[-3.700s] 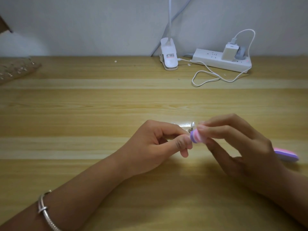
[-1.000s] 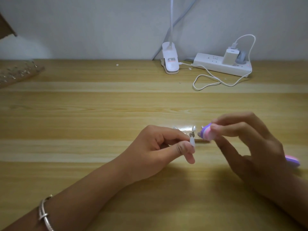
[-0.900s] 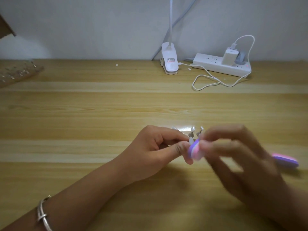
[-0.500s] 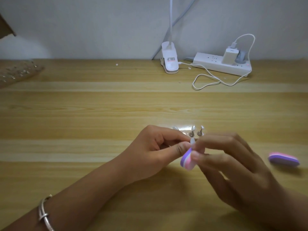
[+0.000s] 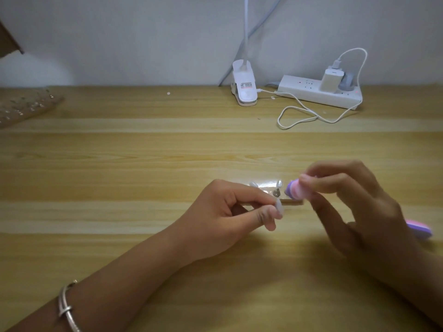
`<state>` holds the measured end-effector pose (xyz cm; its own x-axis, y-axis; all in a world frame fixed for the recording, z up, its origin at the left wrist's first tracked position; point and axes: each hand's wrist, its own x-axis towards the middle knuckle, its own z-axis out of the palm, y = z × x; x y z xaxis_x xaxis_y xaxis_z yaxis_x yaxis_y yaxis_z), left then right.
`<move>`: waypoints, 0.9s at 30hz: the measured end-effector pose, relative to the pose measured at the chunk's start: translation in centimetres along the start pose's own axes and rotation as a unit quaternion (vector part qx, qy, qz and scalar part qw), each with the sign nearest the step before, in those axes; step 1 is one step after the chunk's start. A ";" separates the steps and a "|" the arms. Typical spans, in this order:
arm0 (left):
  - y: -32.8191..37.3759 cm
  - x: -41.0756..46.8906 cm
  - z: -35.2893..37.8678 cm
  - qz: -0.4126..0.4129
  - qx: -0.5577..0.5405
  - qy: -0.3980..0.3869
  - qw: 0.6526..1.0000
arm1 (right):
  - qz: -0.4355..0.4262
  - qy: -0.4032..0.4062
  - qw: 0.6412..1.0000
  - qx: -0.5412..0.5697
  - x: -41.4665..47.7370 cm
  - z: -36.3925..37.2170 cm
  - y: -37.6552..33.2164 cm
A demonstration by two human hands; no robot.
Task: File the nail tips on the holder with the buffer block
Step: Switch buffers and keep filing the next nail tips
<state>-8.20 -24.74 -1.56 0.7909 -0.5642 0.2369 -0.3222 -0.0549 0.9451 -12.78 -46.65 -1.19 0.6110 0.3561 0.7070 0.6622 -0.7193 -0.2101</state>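
Left hand [image 5: 223,216] pinches a nail tip [image 5: 279,208] between thumb and forefinger. The tip is apart from the buffer block [image 5: 295,190], gripped in the right hand [image 5: 354,207] fingertips just up and right of it. The holder [image 5: 268,188] lies on the table [image 5: 143,164] just beyond the left fingertips, between both hands.

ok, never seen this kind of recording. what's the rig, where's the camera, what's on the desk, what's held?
No machine here: these are a person's two bare hands. The single view comes from a camera worn on the head, looking forward and down at a wooden table. The left hand pinches a pale nail tip; the right hand holds a pink and purple buffer block, apart from the tip. Behind them lies a clear holder with metal pegs. A second buffer block lies at the right edge. At the back: a lamp clip, a power strip with a charger and a white cable.
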 end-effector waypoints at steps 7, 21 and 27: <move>0.1 0.0 -0.2 0.035 -0.002 -0.013 0.999 | -0.022 -0.033 0.999 -0.011 -0.3 0.5 -0.8; -0.4 -0.1 0.0 0.033 -0.031 0.001 0.999 | -0.074 -0.002 0.997 0.037 -0.5 0.9 -1.8; -0.1 0.0 0.1 0.037 -0.024 -0.036 0.998 | -0.044 0.023 0.999 -0.010 0.2 0.3 -0.5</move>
<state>-8.23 -24.79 -1.64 0.7254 -0.6233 0.2920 -0.3519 0.0287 0.9356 -12.88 -46.06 -1.18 0.5289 0.3910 0.7532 0.7038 -0.6981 -0.1318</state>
